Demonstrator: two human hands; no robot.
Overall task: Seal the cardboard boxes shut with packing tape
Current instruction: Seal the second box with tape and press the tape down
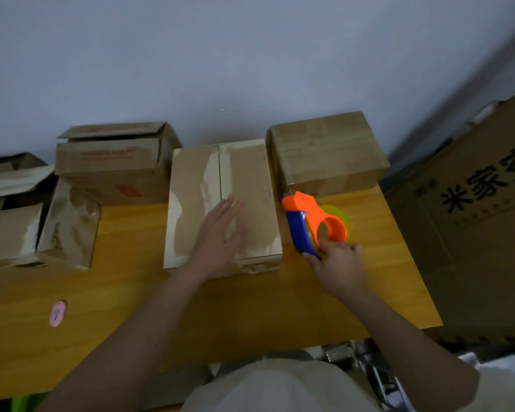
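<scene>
A flat cardboard box [191,197] lies in the middle of the wooden table, its two top flaps closed along a centre seam. My left hand [219,233] rests flat on its top with straight fingers. To its right an orange and blue tape dispenser [305,221] with a clear tape roll sits on the table, and my right hand [338,263] grips its blue handle. Behind the dispenser stands a closed box [327,153] with tape across its top.
At the back left stands a box with red print [113,162], its flap half open. Torn open boxes [27,221] crowd the left edge. A pink cutter [57,313] lies on the wooden table [250,307]. A large printed carton [470,221] stands right of the table.
</scene>
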